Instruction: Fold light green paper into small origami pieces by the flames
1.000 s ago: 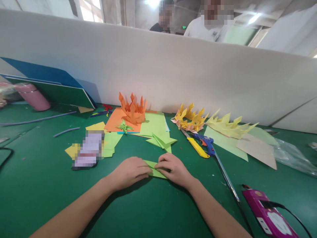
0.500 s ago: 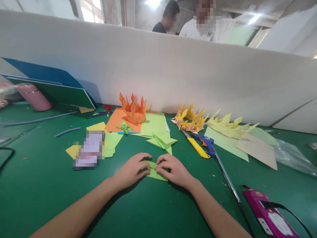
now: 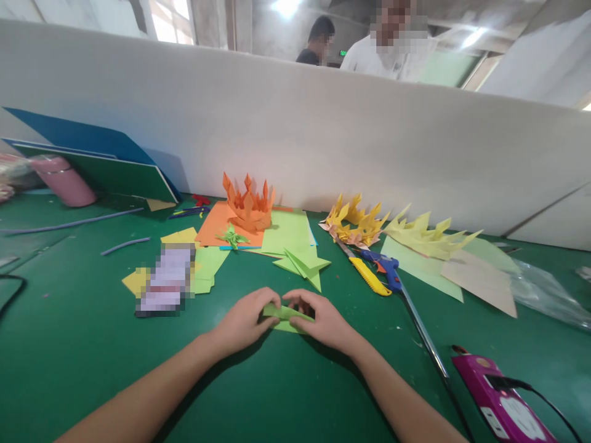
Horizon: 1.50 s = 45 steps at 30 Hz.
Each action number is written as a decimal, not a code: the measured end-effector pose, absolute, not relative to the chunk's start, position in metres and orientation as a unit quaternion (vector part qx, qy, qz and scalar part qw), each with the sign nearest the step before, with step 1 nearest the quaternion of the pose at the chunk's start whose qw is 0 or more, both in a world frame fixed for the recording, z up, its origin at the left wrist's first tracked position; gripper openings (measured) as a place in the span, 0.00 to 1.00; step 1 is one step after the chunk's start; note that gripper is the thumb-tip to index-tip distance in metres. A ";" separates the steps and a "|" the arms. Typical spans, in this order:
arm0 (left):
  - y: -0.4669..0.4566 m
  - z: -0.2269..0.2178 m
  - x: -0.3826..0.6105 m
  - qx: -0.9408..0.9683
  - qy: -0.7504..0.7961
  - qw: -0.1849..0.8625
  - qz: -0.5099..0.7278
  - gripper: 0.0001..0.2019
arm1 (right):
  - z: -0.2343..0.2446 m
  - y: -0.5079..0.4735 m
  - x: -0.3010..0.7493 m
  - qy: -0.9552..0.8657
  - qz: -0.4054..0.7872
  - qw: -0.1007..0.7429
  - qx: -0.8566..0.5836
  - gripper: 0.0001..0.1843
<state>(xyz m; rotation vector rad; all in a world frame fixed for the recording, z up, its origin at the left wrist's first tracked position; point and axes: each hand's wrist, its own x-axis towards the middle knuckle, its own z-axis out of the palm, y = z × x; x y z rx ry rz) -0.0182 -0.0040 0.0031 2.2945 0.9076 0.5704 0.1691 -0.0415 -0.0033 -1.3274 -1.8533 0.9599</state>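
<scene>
While the fingers (image 3: pixel 273 296) of the left hand (image 3: pixel 244 320) are clamped on one end of the green strip (image 3: pixel 285 312), those of the right hand (image 3: pixel 327 321) hold the other, the strip lying between them over the worktop (image 3: pixel 277 394). Beyond the fingers stands an orange crown (image 3: pixel 252 216); to their right lie a cutter (image 3: pixel 370 276) and glue gun (image 3: pixel 392 274).

You had a light-green piece of paper (image 3: pixel 287 313) right before you, crosswise on the green bench (image 3: pixel 258 394), its near edge low, its far part raised in a fold.
</scene>
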 end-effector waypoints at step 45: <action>-0.015 0.006 -0.002 0.612 0.429 0.518 0.415 0.10 | -0.004 -0.042 0.145 -0.457 0.591 0.449 -0.490 0.24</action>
